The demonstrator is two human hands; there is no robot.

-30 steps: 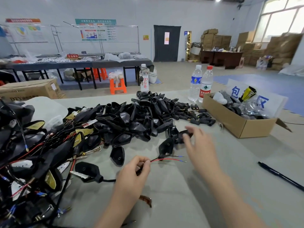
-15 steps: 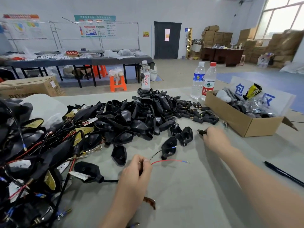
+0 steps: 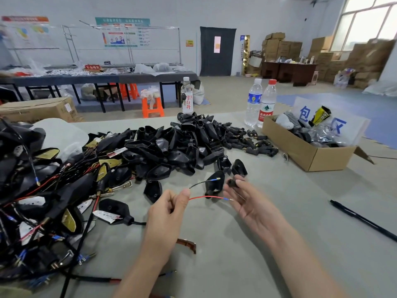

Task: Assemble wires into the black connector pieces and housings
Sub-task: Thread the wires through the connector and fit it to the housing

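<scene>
My left hand (image 3: 169, 209) pinches a cable whose red wire (image 3: 207, 197) and black wire (image 3: 202, 182) fan out to the right, each ending in a blue-sleeved metal terminal. My right hand (image 3: 249, 203), palm up, pinches a small black connector piece (image 3: 232, 183) at its fingertips, just right of the wire ends. A black housing (image 3: 213, 181) lies on the table between my two hands. The cable runs back left to an assembled black housing (image 3: 116, 208). Behind lies a big pile of black housings (image 3: 171, 147) and small connectors (image 3: 251, 145).
Tangled finished wired assemblies (image 3: 38, 190) cover the table's left side. A cardboard box (image 3: 309, 153) with oddments stands at the right, two water bottles (image 3: 261, 104) behind it. A black pen (image 3: 363, 220) lies at the right. A brown piece (image 3: 188, 244) lies by my left wrist.
My right hand picked a small connector from near the pile and brought it back toward the wire ends. My left hand raised the wires slightly.
</scene>
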